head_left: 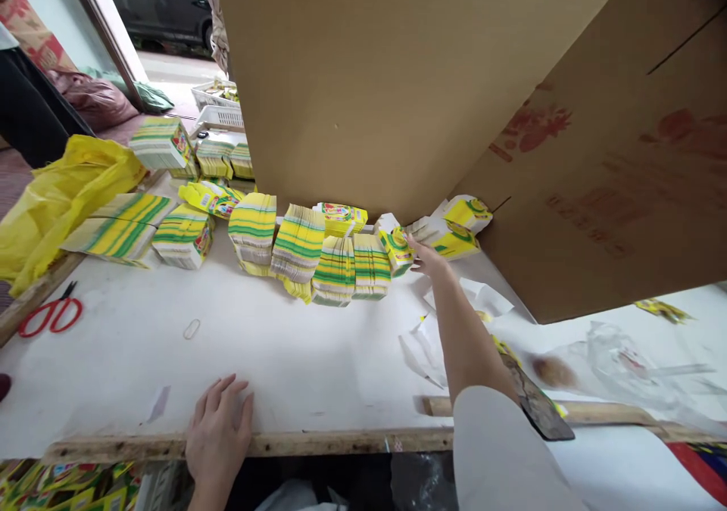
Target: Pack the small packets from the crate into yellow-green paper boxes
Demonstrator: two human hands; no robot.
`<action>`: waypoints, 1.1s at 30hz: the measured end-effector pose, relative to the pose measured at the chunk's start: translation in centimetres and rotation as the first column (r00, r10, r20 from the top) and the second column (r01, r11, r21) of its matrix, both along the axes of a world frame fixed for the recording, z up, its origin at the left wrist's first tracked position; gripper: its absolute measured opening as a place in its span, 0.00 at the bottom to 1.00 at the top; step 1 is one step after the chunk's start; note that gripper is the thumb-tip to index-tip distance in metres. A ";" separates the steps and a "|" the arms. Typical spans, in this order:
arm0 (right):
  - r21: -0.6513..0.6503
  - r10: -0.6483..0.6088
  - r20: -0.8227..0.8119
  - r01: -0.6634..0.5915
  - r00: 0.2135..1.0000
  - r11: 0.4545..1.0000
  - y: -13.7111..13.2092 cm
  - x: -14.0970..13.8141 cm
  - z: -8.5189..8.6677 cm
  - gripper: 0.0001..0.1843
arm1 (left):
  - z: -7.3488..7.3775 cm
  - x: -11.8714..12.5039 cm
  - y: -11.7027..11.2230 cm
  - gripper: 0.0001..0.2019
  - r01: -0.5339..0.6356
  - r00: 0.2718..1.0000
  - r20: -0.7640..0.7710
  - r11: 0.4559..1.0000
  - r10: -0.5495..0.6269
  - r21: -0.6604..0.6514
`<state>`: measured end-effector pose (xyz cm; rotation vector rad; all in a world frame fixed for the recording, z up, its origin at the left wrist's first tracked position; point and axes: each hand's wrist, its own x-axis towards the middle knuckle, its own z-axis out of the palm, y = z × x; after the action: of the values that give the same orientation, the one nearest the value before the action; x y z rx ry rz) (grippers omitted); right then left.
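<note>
My right hand [425, 257] reaches across the white table to the right end of a row of flat printed cartons. Its fingers are closed at the side of a small yellow-and-white carton stack [396, 246]; part of the grip is hidden. To the left of it stand more stacks of folded cartons [334, 270], striped yellow, green and white along their edges. Other yellow cartons [463, 227] lie beyond the hand, against a big cardboard box. My left hand [220, 429] rests at the near wooden edge, fingers spread, holding nothing.
The large cardboard box [363, 87] stands upright behind the row. Red-handled scissors [51, 316], a rubber band [191, 329] and a yellow plastic bag [62, 200] are at left. A dark blade [537, 397] and clear plastic [619, 363] lie at right. A person's leg [34, 110] shows far left.
</note>
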<state>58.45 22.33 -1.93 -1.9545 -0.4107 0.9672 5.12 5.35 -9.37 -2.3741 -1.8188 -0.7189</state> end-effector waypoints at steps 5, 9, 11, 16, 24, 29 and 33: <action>-0.027 0.009 -0.197 -0.015 0.980 1.000 0.0 0.3 -1.0 0.20 | -0.3 -0.3 -0.1 0.10 0.023 1.000 0.000 1.000 -0.023 0.019; -0.048 -0.013 -0.263 0.000 0.965 0.999 -0.1 1.0 -1.3 0.19 | -0.3 -0.3 -0.1 0.08 0.045 0.998 0.040 0.999 -0.046 0.015; -0.048 -0.021 -0.274 0.008 0.962 0.999 0.1 1.1 -1.4 0.19 | -0.3 -0.3 -0.2 0.08 0.037 0.998 0.059 0.999 -0.037 -0.003; -0.034 0.003 -0.297 -0.014 0.955 0.999 1.1 0.8 -1.2 0.28 | -0.3 -0.4 -0.4 0.07 0.025 0.997 0.076 0.999 -0.023 -0.030; -0.014 0.071 -0.346 -0.081 0.936 0.997 1.3 0.4 -0.2 0.21 | 0.3 -0.2 -0.4 0.05 0.044 0.997 0.069 0.999 -0.045 0.018; 0.125 0.090 -0.328 -0.051 0.940 0.991 0.7 -1.6 -0.6 0.20 | 0.3 -0.1 -0.3 0.04 0.046 0.997 0.068 0.998 -0.048 0.035; 0.218 0.068 -0.280 -0.005 0.957 0.976 -0.3 -1.6 0.3 0.19 | 0.3 -0.1 -0.4 0.04 0.039 0.997 0.070 0.999 -0.041 0.031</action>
<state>56.82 21.99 -1.58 -1.5882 -0.3694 1.1607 5.06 5.00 -9.04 -2.4032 -1.7780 -0.8384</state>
